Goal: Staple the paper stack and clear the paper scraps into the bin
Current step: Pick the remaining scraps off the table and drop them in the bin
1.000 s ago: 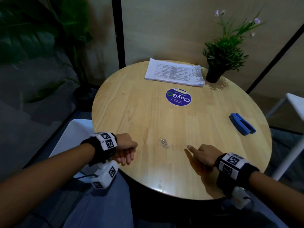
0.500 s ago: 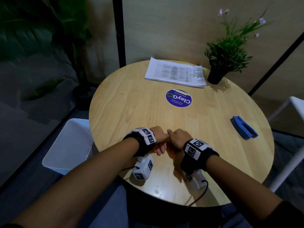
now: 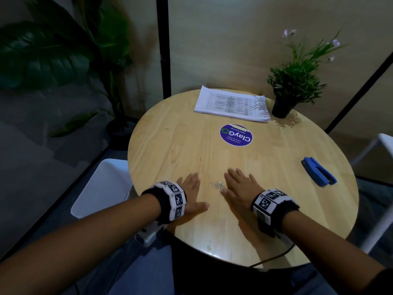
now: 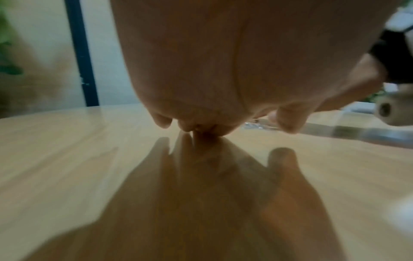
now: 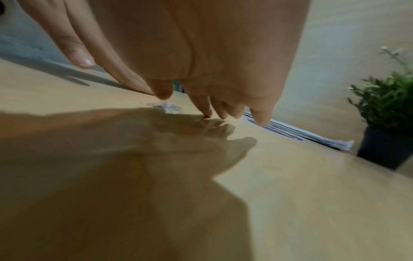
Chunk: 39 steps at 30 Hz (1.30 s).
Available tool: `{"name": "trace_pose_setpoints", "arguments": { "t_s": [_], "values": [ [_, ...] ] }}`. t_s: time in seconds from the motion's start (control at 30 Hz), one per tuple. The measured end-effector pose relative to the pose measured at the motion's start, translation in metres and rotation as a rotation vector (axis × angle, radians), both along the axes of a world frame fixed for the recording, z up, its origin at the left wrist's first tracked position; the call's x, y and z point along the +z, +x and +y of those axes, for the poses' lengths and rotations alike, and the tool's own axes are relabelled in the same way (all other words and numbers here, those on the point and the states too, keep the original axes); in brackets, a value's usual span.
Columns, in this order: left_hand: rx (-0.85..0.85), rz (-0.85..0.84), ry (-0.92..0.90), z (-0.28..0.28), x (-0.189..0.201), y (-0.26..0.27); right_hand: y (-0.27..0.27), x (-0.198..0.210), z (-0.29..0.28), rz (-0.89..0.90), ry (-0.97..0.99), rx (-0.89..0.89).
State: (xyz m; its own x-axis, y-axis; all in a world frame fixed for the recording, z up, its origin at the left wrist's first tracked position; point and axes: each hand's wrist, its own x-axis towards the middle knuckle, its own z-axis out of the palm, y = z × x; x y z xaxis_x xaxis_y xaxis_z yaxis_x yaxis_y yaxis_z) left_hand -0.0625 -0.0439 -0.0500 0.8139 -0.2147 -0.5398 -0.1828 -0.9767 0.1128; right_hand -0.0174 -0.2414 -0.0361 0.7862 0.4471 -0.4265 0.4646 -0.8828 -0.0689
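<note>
Round and pale wood, 1 table [image 3: 170, 145] fills the middle of the head view, set against a beige wall with 1 dark vertical post at upper centre. 1 large leafy plant [image 3: 53, 50] stands at upper left, and 1 small potted plant [image 3: 285, 103] sits on the table's far right edge. 1 blue round sticker [image 3: 236, 135] at table centre reads "ClayGO", upside down to the camera; its smaller print is too small to read. 1 paper stack [image 3: 229, 105], printed with tables, lies at the far edge just left of the pot. 1 blue stapler [image 3: 319, 174] lies at the right, well apart from both hands. 1 white bin [image 3: 102, 188] stands on the floor at lower left. 1 small pile of scraps [image 3: 217, 185] lies between the left hand [image 3: 191, 194] and right hand [image 3: 238, 188]; both hands lie flat, fingers straight, holding nothing.
</note>
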Motion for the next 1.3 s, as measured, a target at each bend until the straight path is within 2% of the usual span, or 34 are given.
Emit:
{"name": "trace_pose_setpoints", "arguments": {
  "t_s": [0.1,0.23,0.37,0.43,0.5,0.63,0.83,0.9,1.0,1.07,1.17,1.3],
  "values": [
    [-0.011,-0.009,-0.053,-0.018,-0.001,-0.010,-0.007,-0.002,0.017,0.048,-0.010,0.083],
    [-0.035,0.000,-0.073,-0.032,-0.001,-0.011,-0.015,0.002,0.020,0.133,0.030,0.108],
    [0.048,-0.066,-0.111,-0.020,0.006,-0.009,-0.007,0.011,-0.002,-0.033,0.223,-0.042],
    [0.124,-0.108,-0.102,-0.005,0.006,-0.006,-0.004,0.013,-0.015,-0.074,0.175,-0.118],
    [0.159,-0.074,-0.050,0.012,0.002,-0.004,-0.006,0.010,-0.022,-0.020,0.032,-0.134],
    [0.102,-0.042,-0.019,0.020,-0.011,-0.006,-0.025,-0.002,-0.014,0.016,-0.156,-0.063],
    [-0.035,-0.081,-0.079,-0.020,-0.009,-0.004,-0.028,-0.010,0.008,-0.004,-0.159,0.015],
    [-0.055,-0.098,-0.112,-0.029,-0.002,0.000,-0.025,-0.004,0.009,-0.044,-0.056,-0.011],
    [0.066,-0.205,-0.211,-0.032,0.008,0.007,-0.012,0.001,0.003,-0.156,0.196,-0.131],
    [0.207,-0.259,-0.305,-0.028,0.014,0.013,-0.006,0.002,0.003,-0.120,0.265,-0.184],
    [0.354,-0.309,-0.420,-0.023,0.020,0.019,-0.003,0.001,0.012,-0.078,0.308,-0.098],
    [0.386,-0.304,-0.427,-0.023,0.020,0.019,-0.008,0.001,0.022,-0.094,0.313,0.005]
  ]
}}
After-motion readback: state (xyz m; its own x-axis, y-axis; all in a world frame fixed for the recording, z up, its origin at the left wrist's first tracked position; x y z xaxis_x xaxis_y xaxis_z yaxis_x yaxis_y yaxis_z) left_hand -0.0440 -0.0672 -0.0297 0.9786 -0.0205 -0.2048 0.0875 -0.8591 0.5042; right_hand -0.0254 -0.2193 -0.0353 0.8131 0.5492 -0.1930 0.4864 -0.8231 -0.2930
